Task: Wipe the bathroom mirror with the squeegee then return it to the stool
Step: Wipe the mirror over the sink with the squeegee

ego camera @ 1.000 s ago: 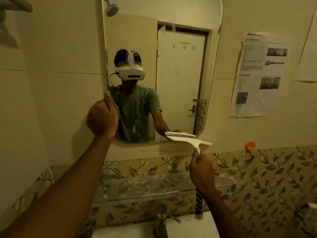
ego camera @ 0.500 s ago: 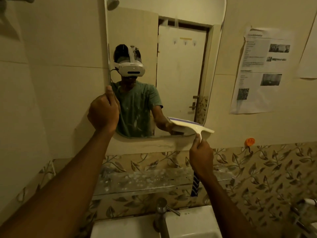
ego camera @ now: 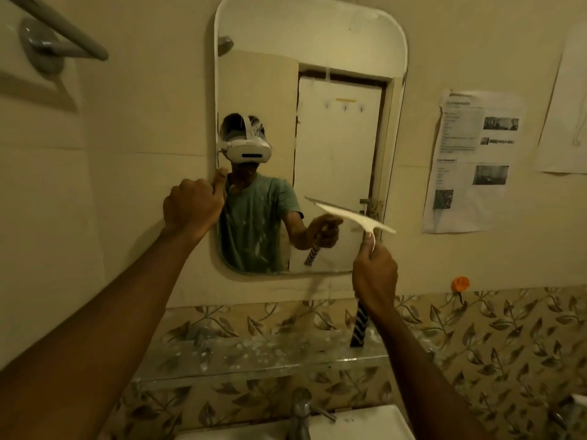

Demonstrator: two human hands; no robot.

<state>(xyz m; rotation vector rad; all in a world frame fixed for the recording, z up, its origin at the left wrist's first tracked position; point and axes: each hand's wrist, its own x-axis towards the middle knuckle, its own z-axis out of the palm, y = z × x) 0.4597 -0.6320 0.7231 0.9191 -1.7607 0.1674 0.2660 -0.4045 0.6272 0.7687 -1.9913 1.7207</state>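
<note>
The bathroom mirror (ego camera: 336,58) hangs on the wall ahead, tall with rounded corners. My left hand (ego camera: 192,208) grips its left edge at mid-height, thumb up along the frame. My right hand (ego camera: 374,274) holds the squeegee (ego camera: 352,215) by its handle; the white blade slants against the lower right part of the glass, left end higher. The dark striped end of the handle sticks out below my fist. The stool is out of view.
A glass shelf (ego camera: 254,357) with white spots runs under the mirror. Below it are a tap (ego camera: 300,411) and the white basin (ego camera: 365,423). Papers (ego camera: 473,160) are taped to the wall at right, an orange hook (ego camera: 460,283) below them. A towel rail (ego camera: 60,36) is upper left.
My right hand has lifted the squeegee from the mirror's bottom edge up onto the lower right glass. The view has tilted up, showing the mirror's top. My left hand stays on the edge.
</note>
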